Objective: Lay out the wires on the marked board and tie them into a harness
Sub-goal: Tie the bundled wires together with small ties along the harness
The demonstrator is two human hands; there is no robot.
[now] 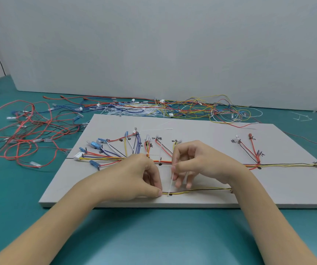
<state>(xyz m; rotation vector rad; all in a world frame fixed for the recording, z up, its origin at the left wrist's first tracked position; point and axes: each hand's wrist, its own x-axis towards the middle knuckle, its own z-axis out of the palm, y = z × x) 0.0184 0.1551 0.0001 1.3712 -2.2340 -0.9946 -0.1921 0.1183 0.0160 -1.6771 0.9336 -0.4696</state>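
A teal table (154, 236) fills the lower frame, and the white marked board (201, 134) is laid across its centre. Loose wires (29, 131) are heaped at the upper left and along the board's far edge. Routed wires (288, 165) are spread over the board's markings. At lower centre, a thin wire bundle (201, 189) is pinched by the left hand (134, 176), while a white cable tie (171, 180) is gripped upright between the fingers of the right hand (198, 159).
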